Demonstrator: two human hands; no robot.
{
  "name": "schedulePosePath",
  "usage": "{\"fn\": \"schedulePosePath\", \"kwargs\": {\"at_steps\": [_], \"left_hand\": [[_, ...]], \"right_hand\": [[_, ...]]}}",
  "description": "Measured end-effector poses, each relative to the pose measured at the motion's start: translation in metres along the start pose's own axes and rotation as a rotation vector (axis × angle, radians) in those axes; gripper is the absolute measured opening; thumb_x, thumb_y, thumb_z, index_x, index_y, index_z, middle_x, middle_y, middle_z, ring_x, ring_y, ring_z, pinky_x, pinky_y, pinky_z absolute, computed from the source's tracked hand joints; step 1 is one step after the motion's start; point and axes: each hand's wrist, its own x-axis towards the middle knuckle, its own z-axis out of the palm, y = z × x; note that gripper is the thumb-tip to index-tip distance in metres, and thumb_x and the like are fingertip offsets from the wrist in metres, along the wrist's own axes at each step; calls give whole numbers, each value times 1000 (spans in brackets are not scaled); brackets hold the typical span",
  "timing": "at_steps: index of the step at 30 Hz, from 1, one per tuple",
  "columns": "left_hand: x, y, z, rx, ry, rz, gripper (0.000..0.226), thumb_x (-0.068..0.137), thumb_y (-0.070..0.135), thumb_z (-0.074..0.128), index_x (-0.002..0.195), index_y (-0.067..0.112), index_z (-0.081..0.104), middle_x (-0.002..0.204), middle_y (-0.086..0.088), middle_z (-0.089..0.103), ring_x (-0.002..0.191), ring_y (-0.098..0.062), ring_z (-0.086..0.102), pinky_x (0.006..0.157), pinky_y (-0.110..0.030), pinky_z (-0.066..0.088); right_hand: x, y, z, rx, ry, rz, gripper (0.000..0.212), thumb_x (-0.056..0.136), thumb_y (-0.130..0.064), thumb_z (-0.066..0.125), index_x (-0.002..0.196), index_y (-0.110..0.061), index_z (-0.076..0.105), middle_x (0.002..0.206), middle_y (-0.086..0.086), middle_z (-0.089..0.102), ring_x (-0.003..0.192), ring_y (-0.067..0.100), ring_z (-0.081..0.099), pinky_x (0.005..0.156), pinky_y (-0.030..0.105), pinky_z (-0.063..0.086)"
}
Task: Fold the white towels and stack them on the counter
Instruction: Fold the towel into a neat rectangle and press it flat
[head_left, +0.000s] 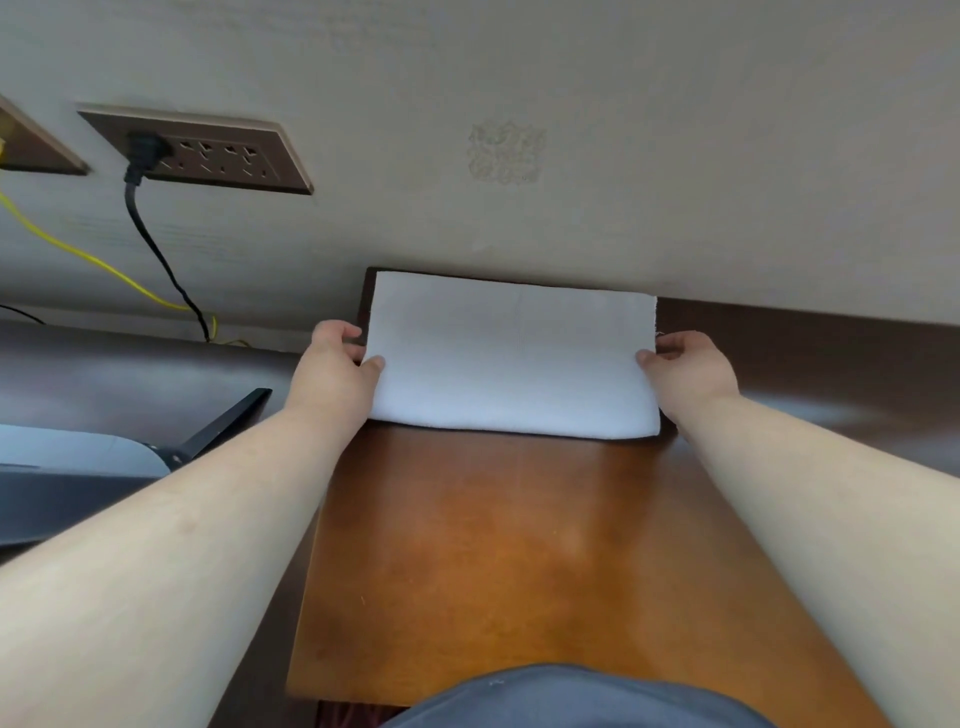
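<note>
White towel (511, 358), folded, flat on worktop (483, 545) between both hands. Left hand (335, 371) pinching its left edge, thumb on top; right hand (688, 371) likewise pinching right edge.

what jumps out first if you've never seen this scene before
A folded white towel lies at the far end of the wooden counter, against the wall, gripped at its ends by the left hand and the right hand. On the wall to the left, a black plug sits in a brown socket panel, with a yellow cable trailing below.
</note>
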Motion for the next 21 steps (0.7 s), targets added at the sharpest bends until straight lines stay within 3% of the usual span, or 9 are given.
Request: {"fn": "schedulePosePath", "kwargs": {"at_steps": [2,4,6,8,11,14,21], "left_hand": [[-6,2,0,108,65,53,50,87,27,69,129,20,44,122,-2,56,110,-26,54,86,-34,46],[-17,4,3,355,170,262,57,87,31,67,137,20,42,145,-9,38,130,-32,36,105,-44,34],[-32,9,13,551,81,584,57,92,35,58,144,20,39,154,-10,27,140,-31,24,114,-46,24],[-44,11,32,672,-115,756,58,96,40,46,149,21,32,159,-11,18,146,-31,12,118,-46,12],[-54,3,53,813,-208,561,65,97,54,24,154,30,4,163,-5,-4,148,-28,-9,118,-47,-3],[-59,-12,56,872,-168,456,67,95,61,11,153,33,-9,161,-3,-14,146,-28,-17,117,-48,-6],[-50,0,53,899,-245,384,69,94,63,13,152,34,-9,161,-4,-17,147,-29,-17,118,-49,-3]], "right_hand": [[-5,-3,-3,-70,20,-19,39,90,-34,64,123,-18,55,117,5,61,104,27,58,84,32,44],[-18,-7,-2,-214,116,-149,47,90,-38,61,132,-19,52,136,8,49,123,32,47,101,39,40],[-42,-12,11,-333,144,-391,50,93,-38,57,138,-19,49,149,7,39,136,30,33,110,43,29],[-67,-13,34,-469,30,-567,54,97,-41,48,147,-22,39,159,6,24,147,28,16,119,45,15],[-80,4,60,-700,-150,-522,65,98,-55,26,156,-28,11,165,0,-3,150,23,-11,119,49,-5],[-70,24,58,-785,-200,-509,72,94,-63,11,156,-28,-5,164,-2,-13,149,21,-19,119,49,-10],[-61,12,40,-683,-336,-539,76,95,-64,23,157,-25,3,165,-1,-9,150,19,-15,120,46,-8]]}}
